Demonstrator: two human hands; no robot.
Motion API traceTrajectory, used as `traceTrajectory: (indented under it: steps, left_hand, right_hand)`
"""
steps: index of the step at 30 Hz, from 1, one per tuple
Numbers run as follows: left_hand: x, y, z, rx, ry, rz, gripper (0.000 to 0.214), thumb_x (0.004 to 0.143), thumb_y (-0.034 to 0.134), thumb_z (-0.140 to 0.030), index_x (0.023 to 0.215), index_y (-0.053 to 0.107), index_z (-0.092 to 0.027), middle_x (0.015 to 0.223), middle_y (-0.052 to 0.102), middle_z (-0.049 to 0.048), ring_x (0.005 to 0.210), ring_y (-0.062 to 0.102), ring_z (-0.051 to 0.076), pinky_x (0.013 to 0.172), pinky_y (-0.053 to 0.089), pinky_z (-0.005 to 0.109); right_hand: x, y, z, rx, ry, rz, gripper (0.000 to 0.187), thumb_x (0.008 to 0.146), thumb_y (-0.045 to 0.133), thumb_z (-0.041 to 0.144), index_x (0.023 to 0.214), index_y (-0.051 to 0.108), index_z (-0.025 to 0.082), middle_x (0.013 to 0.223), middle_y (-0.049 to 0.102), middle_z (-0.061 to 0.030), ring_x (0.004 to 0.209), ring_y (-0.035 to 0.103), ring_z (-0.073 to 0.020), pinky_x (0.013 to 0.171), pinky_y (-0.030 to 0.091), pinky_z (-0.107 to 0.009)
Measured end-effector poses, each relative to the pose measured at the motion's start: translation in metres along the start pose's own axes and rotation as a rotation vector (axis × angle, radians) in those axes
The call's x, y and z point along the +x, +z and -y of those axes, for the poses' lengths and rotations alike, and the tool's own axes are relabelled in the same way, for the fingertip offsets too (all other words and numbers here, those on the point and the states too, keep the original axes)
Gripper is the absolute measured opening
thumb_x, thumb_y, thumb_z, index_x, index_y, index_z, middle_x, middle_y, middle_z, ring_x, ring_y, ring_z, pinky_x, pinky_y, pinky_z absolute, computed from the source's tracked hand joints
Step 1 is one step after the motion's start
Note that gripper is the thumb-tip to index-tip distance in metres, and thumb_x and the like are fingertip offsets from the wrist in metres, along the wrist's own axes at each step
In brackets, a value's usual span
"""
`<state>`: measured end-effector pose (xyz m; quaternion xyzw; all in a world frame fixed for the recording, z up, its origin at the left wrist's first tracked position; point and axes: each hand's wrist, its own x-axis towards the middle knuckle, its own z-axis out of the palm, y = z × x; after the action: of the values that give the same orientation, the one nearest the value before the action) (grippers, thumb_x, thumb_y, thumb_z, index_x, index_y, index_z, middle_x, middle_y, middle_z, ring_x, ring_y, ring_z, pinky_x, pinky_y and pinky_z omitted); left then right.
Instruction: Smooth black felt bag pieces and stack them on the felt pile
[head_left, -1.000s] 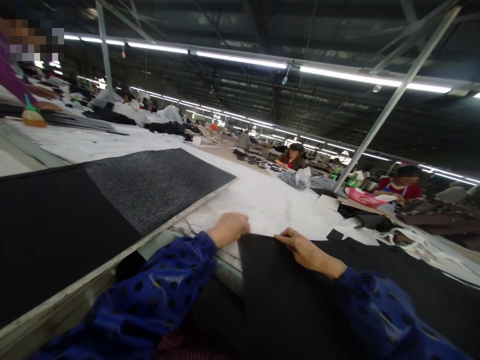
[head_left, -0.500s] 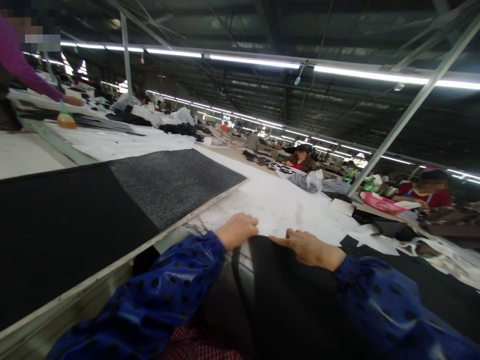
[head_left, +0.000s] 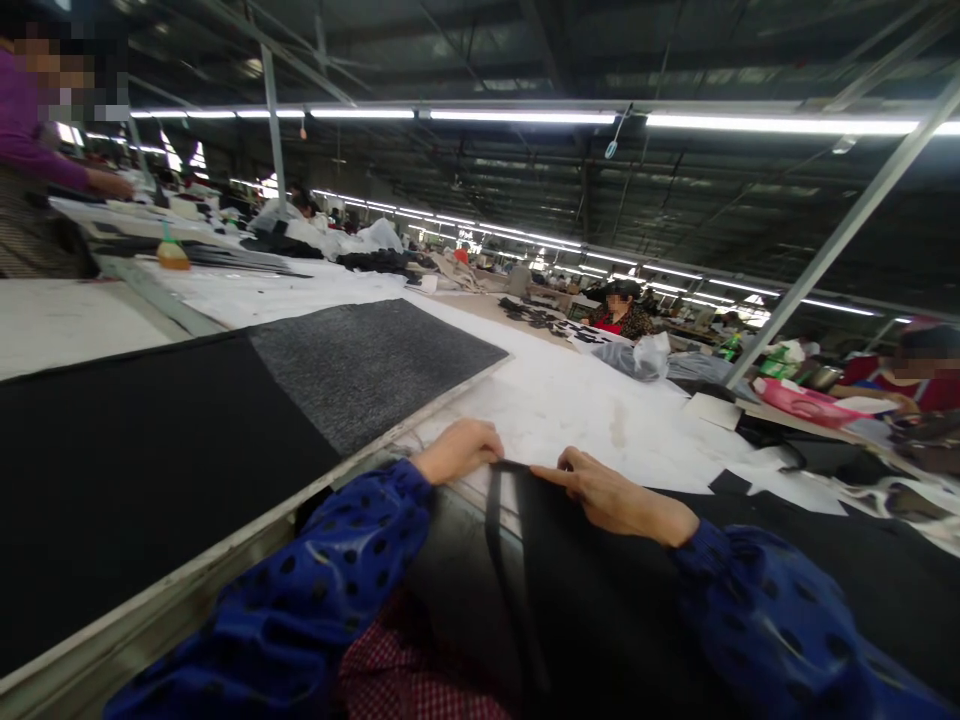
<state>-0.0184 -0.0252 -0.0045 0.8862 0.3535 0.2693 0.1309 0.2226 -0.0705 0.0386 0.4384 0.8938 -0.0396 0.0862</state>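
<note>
My left hand (head_left: pixel 461 452) pinches the corner of a large black fabric piece (head_left: pixel 592 580), close to a narrow black strip (head_left: pixel 496 520) that hangs down toward my lap. On the fabric's top edge rests my right hand (head_left: pixel 619 500), its index finger stretched toward the left hand and the other fingers curled at the cloth. Its thumb is mostly hidden. A short length of dark edge spans the gap between the two hands. The fabric drapes over the white tabletop (head_left: pixel 555 410) and down in front of me.
At left lies a black panel (head_left: pixel 150 460) with a grey speckled sheet (head_left: pixel 375 360) on it. A bottle of amber liquid (head_left: pixel 172 250) stands farther back near a person in a purple sleeve (head_left: pixel 45 150). Rightward are a pink basin (head_left: pixel 806 398) and plastic bags (head_left: pixel 637 357).
My left hand has moved left, away from the right index finger, and the gap between them is wider. The view has turned slightly left.
</note>
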Motion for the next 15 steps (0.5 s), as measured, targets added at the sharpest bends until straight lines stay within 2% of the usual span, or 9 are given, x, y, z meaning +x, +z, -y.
traceTrajectory:
  steps: [8, 12, 15]
  left_hand:
    - [-0.008, 0.003, 0.006, 0.108, 0.07, -0.025, 0.023, 0.086, 0.047, -0.017, 0.082, 0.07, -0.02, 0.087, 0.063, 0.003, 0.083, 0.058, 0.014, 0.073, 0.042, 0.022]
    - [-0.008, 0.004, 0.006, 0.151, 0.075, -0.026, 0.022, 0.085, 0.047, -0.017, 0.079, 0.068, -0.019, 0.086, 0.062, 0.0032, 0.083, 0.057, 0.014, 0.071, 0.041, 0.023]
    - [-0.007, 0.003, 0.008, 0.073, 0.049, -0.07, 0.02, 0.083, 0.049, -0.014, 0.078, 0.067, -0.017, 0.084, 0.063, 0.0031, 0.081, 0.057, 0.014, 0.072, 0.042, 0.023]
  right_hand:
    - [0.023, -0.016, 0.017, -0.277, 0.035, 0.123, 0.068, 0.075, 0.042, 0.002, 0.137, 0.042, 0.032, 0.088, 0.051, -0.0089, 0.071, 0.049, -0.0174, 0.065, 0.042, -0.03]
    - [0.028, -0.02, 0.02, -0.179, -0.108, 0.079, 0.075, 0.069, 0.041, -0.002, 0.137, 0.041, 0.029, 0.09, 0.051, -0.0061, 0.072, 0.049, -0.014, 0.065, 0.042, -0.025]
    - [0.03, -0.019, 0.018, -0.106, -0.173, 0.056, 0.076, 0.069, 0.038, -0.004, 0.139, 0.038, 0.026, 0.095, 0.049, -0.0056, 0.075, 0.049, -0.0122, 0.068, 0.043, -0.023]
